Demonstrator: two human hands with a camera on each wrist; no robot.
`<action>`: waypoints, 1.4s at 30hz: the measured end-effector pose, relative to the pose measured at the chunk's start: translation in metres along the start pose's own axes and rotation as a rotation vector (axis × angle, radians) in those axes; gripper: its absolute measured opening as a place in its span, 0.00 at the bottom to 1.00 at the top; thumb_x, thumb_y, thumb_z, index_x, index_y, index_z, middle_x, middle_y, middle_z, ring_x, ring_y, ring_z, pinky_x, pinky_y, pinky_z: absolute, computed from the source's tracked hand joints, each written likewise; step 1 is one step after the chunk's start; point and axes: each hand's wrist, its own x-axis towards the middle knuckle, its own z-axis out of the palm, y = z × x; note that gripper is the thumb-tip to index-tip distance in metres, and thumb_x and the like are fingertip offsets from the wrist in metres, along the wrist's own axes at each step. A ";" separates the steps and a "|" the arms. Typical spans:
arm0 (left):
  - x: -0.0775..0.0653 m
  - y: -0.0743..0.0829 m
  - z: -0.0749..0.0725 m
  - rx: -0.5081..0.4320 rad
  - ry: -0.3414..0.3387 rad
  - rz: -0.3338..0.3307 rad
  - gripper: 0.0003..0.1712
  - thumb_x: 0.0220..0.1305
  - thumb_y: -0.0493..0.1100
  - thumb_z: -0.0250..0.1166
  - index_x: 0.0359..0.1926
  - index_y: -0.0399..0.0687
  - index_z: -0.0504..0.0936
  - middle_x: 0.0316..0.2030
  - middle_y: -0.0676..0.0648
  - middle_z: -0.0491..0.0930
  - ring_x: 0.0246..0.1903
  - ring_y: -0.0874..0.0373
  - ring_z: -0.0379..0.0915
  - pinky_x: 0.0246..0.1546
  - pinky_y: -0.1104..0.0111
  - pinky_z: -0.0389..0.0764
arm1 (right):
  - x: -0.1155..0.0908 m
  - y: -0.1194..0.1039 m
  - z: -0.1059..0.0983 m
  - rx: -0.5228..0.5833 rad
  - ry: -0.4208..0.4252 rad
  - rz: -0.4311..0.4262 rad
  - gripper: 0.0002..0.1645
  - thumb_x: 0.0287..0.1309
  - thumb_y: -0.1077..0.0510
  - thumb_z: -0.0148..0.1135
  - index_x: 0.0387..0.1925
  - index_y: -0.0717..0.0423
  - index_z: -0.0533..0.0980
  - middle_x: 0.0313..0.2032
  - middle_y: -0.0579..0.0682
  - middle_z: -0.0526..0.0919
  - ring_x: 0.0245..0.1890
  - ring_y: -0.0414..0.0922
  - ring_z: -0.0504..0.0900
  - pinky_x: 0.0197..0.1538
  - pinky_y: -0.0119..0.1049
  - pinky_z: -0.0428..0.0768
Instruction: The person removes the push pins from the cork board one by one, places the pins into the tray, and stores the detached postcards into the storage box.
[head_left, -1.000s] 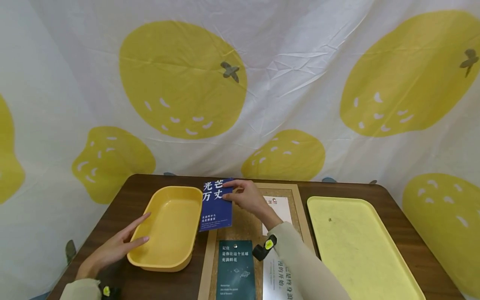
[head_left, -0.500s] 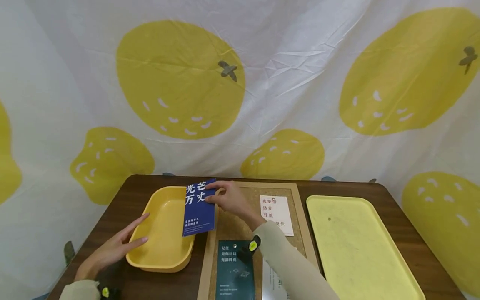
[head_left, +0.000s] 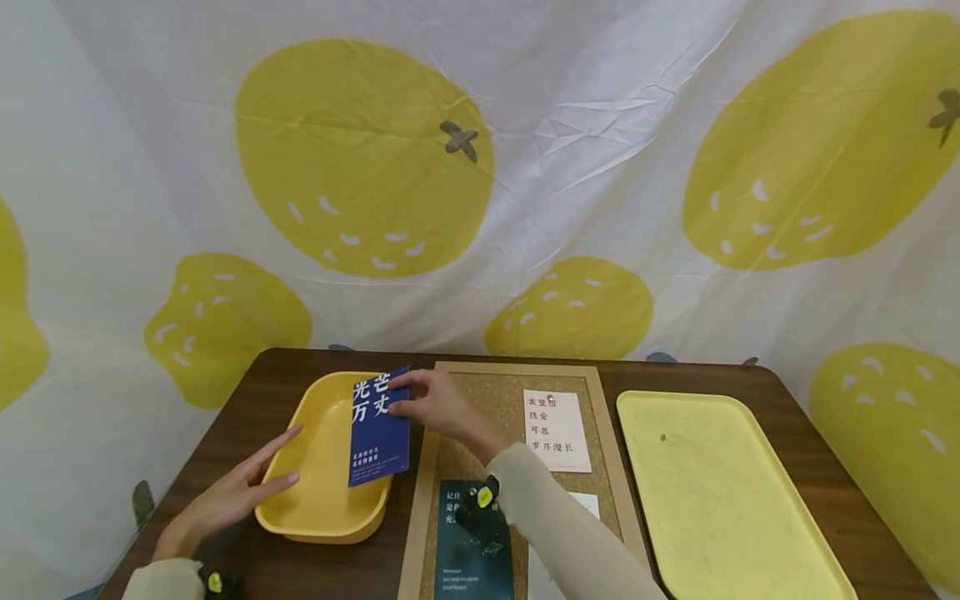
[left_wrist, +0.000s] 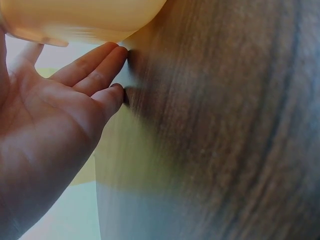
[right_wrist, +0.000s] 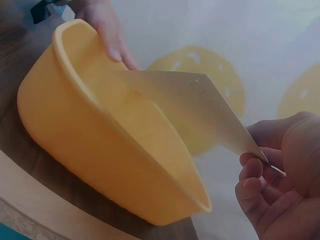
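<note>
In the head view a dark blue card point(head_left: 378, 442) with white Chinese characters hangs over the right side of a yellow plastic basin point(head_left: 322, 500). My right hand point(head_left: 438, 404) pinches its right edge between thumb and fingers. The right wrist view shows the card's pale back point(right_wrist: 185, 100) slanting over the basin's opening. At the basin's left rim rests my left hand point(head_left: 225, 500), thumb and index finger extended over the edge. The left wrist view has its other fingers point(left_wrist: 95, 70) stretched out below the rim, outside the wall, tips at the tabletop.
A framed cork board point(head_left: 480, 417) lies right of the basin, bearing a white card point(head_left: 557, 433), a dark green card point(head_left: 472, 567) and another pale card point(head_left: 543, 575). Farther right is a light yellow tray point(head_left: 720, 492). A fruit-patterned curtain point(head_left: 570, 192) hangs behind the brown table point(head_left: 300, 575).
My right hand has carried the blue card leftward from beside the basin to over its right side. The white card on the board is now uncovered. The left hand stays put.
</note>
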 end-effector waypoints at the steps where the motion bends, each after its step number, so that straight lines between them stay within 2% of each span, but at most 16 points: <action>1: 0.000 0.000 0.000 0.004 0.002 -0.007 0.44 0.60 0.61 0.59 0.72 0.67 0.47 0.73 0.43 0.38 0.70 0.38 0.33 0.63 0.40 0.45 | 0.001 0.001 0.001 -0.013 -0.001 -0.005 0.19 0.52 0.58 0.68 0.48 0.51 0.80 0.36 0.47 0.80 0.27 0.40 0.76 0.26 0.28 0.74; 6: -0.001 0.001 -0.001 0.015 0.010 -0.019 0.44 0.60 0.62 0.59 0.72 0.70 0.47 0.73 0.42 0.38 0.70 0.38 0.35 0.63 0.40 0.45 | 0.004 0.001 0.008 -0.067 0.000 -0.025 0.19 0.51 0.57 0.69 0.48 0.51 0.80 0.34 0.47 0.79 0.23 0.39 0.73 0.22 0.28 0.72; 17: 0.001 -0.002 0.001 0.006 0.010 -0.003 0.44 0.59 0.62 0.60 0.72 0.69 0.48 0.73 0.45 0.40 0.70 0.40 0.37 0.64 0.41 0.48 | 0.008 -0.001 0.026 -0.109 -0.007 0.024 0.18 0.52 0.56 0.68 0.47 0.48 0.80 0.39 0.44 0.77 0.28 0.39 0.76 0.27 0.28 0.76; 28: 0.003 -0.002 0.002 0.014 0.027 -0.044 0.45 0.57 0.64 0.60 0.72 0.71 0.48 0.73 0.43 0.40 0.70 0.39 0.40 0.63 0.40 0.50 | 0.010 -0.002 0.038 -0.153 0.009 0.041 0.18 0.52 0.54 0.68 0.47 0.47 0.81 0.39 0.44 0.77 0.29 0.39 0.74 0.27 0.27 0.76; 42: 0.001 -0.002 0.003 0.020 0.030 -0.020 0.43 0.59 0.62 0.59 0.71 0.72 0.49 0.73 0.43 0.40 0.70 0.39 0.36 0.63 0.40 0.46 | 0.014 0.000 0.054 -0.117 0.009 0.110 0.18 0.53 0.54 0.68 0.47 0.47 0.80 0.36 0.43 0.77 0.28 0.39 0.75 0.27 0.28 0.76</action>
